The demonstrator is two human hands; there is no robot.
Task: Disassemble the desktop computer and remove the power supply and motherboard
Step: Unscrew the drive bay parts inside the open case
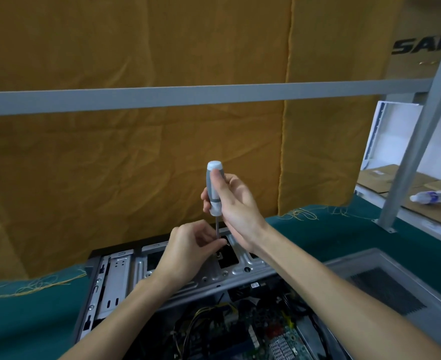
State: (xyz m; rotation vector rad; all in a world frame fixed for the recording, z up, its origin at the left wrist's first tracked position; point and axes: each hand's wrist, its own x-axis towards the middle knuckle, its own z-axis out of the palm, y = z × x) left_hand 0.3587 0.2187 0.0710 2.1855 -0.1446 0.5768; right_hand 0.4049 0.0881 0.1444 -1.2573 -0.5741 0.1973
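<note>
Computer case (141, 271) lies open on the green table (19, 320), in the lower middle of the view, its long axis running from the near edge of the picture away toward the yellow cloth (136, 165) that hangs behind. Its far end, a bare metal frame with slots and holes, points at that cloth and sits just short of it; the near end is cut off by the bottom edge. To the left of the case the green table runs bare to the picture's edge, with loose yellow threads along the cloth's hem.

Over the far frame the left hand (188, 246) has its fingers curled, pinching at the lower part of the screwdriver's thin shaft. The screwdriver (215, 189) stands nearly upright, tip down into the frame, white and grey handle up. The right hand (236, 201) is wrapped round that handle, thumb near the top.

Below the hands, inside the case, lie bundled wires (206, 315) and a green circuit board (279, 341).

Right of the case a grey panel with a dark vent grille (385, 289) lies flat on the table, touching or just beside the case wall. Farther right a grey metal post (419, 141) slants up, with open table in front of it, and behind it a plastic bottle (432, 197) lies on its side on cardboard.
</note>
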